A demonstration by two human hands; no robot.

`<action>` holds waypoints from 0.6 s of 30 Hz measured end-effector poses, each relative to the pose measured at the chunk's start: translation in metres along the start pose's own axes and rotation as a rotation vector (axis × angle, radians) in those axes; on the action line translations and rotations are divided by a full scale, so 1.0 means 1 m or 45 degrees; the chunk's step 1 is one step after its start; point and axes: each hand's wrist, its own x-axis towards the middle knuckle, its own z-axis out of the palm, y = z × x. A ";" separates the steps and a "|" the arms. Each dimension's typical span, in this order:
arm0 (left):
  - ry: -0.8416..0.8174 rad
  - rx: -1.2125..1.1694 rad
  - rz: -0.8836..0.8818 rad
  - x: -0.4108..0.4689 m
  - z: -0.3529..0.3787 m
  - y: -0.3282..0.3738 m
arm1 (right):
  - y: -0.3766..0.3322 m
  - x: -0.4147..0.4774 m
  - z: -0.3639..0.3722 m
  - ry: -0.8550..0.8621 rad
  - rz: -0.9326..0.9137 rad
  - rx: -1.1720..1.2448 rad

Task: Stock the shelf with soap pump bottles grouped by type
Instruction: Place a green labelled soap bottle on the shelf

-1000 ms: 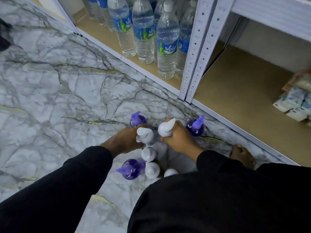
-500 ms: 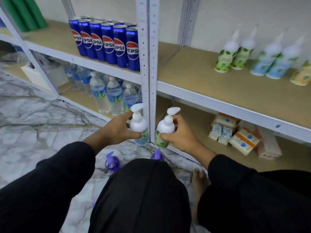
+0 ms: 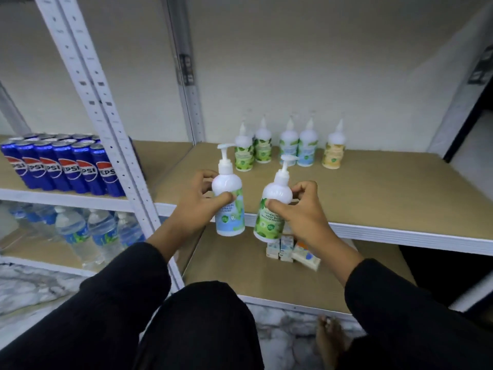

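My left hand (image 3: 198, 202) grips a white pump bottle with a blue label (image 3: 229, 194), held upright just before the shelf's front edge. My right hand (image 3: 301, 209) grips a white pump bottle with a green label (image 3: 272, 206), tilted slightly. At the back of the brown shelf board (image 3: 373, 193) stand two green-label bottles (image 3: 253, 150), two blue-label bottles (image 3: 298, 148) and one yellow-label bottle (image 3: 333, 150), grouped by colour in a row against the wall.
A white perforated upright (image 3: 106, 124) stands left of my hands. Pepsi cans (image 3: 64, 166) fill the left shelf, with water bottles (image 3: 88, 233) below. Small boxes (image 3: 290, 249) lie on the lower shelf. My knee and a bare foot (image 3: 329, 340) are on the marble floor.
Both hands lifted the two bottles from the floor up to shelf height. My view swung up from the floor to the soap shelf, now closer.
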 end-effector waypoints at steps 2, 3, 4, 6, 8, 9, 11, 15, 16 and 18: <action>-0.031 -0.054 -0.001 0.008 0.020 0.014 | -0.006 0.001 -0.019 0.051 -0.004 0.040; -0.048 -0.077 -0.005 0.012 0.030 0.020 | -0.009 0.002 -0.027 0.076 -0.006 0.055; -0.067 -0.096 -0.012 0.015 0.038 0.026 | -0.013 0.001 -0.035 0.101 -0.013 0.066; -0.107 -0.140 -0.025 0.018 0.055 0.037 | -0.019 -0.001 -0.051 0.147 -0.039 0.084; -0.132 -0.186 -0.035 0.020 0.072 0.045 | -0.023 -0.001 -0.066 0.182 -0.064 0.107; -0.136 -0.209 -0.037 0.019 0.079 0.048 | -0.025 -0.002 -0.072 0.194 -0.070 0.119; -0.122 -0.243 -0.044 0.017 0.092 0.052 | -0.028 -0.002 -0.081 0.211 -0.071 0.139; -0.017 -0.326 -0.110 0.015 0.111 0.055 | -0.029 -0.003 -0.091 0.242 -0.050 0.188; -0.003 -0.344 -0.124 0.014 0.114 0.056 | -0.029 -0.002 -0.091 0.243 -0.041 0.203; 0.004 -0.364 -0.132 0.013 0.117 0.056 | -0.029 0.001 -0.089 0.232 -0.029 0.228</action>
